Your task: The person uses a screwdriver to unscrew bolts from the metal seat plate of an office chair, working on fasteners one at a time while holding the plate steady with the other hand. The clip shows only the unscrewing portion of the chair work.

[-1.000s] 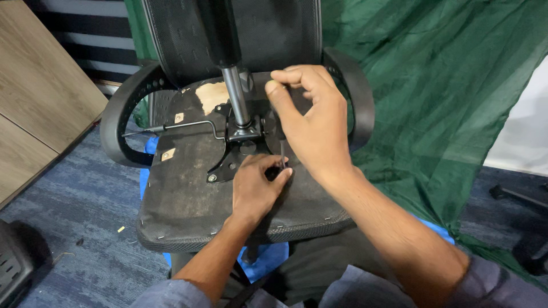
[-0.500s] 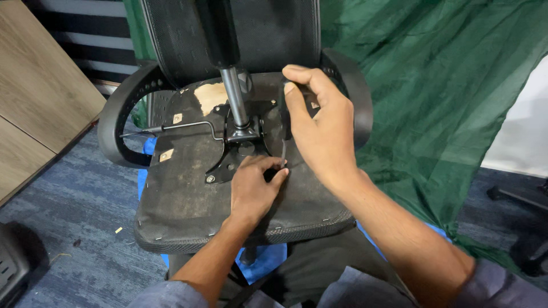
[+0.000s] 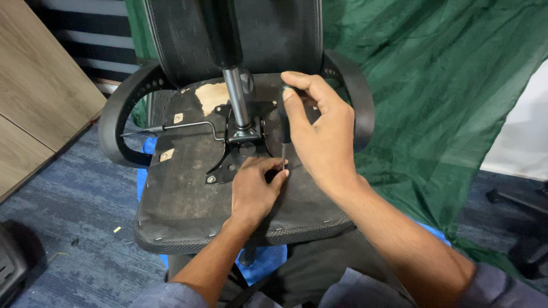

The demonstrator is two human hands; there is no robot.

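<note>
I see a green cloth point(image 3: 445, 114) draped at the right, a wooden panel point(image 3: 40, 97) at the left, and blue-grey carpet point(image 3: 68, 211) on the floor.

This looks like an office, with one corner turned into a makeshift repair spot. The floor is blue-grey carpet point(image 3: 63, 199) of the hard-wearing kind laid in workplaces. A light wood-laminate panel point(image 3: 40, 97) stands at the left beside a wall with dark and pale horizontal stripes point(image 3: 91, 40). An upturned office chair point(image 3: 188, 194), with mesh back, curved armrests and gas-lift column, lies in the middle. Wheeled feet of another chair point(image 3: 514, 199) show at the right. A green cloth point(image 3: 434, 97) hangs behind.
</note>
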